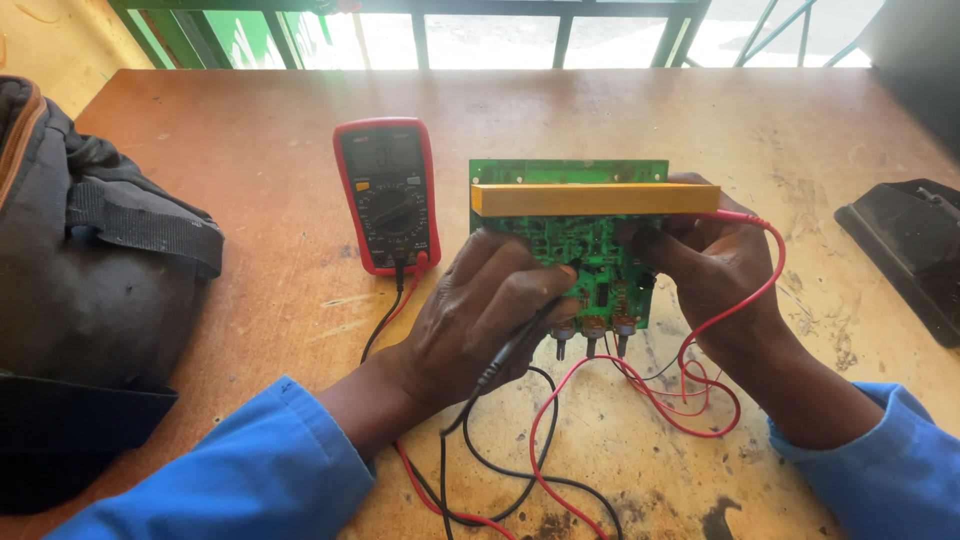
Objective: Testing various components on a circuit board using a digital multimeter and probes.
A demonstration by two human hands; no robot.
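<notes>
A green circuit board (575, 240) with a yellow bar (595, 198) across its top stands tilted on the wooden table (250, 170). My left hand (480, 320) grips a black test probe (520, 340) and presses its tip against the board's face. My right hand (715, 265) holds the board's right side and pinches a red probe lead (770, 260). A red-cased multimeter (388, 195) lies flat just left of the board, with black and red wires running from it toward me.
A dark bag (90, 270) sits at the table's left edge. A black object (905, 250) lies at the right edge. Loose red and black leads (560, 450) loop on the table between my arms. A green railing (420, 20) runs behind the table.
</notes>
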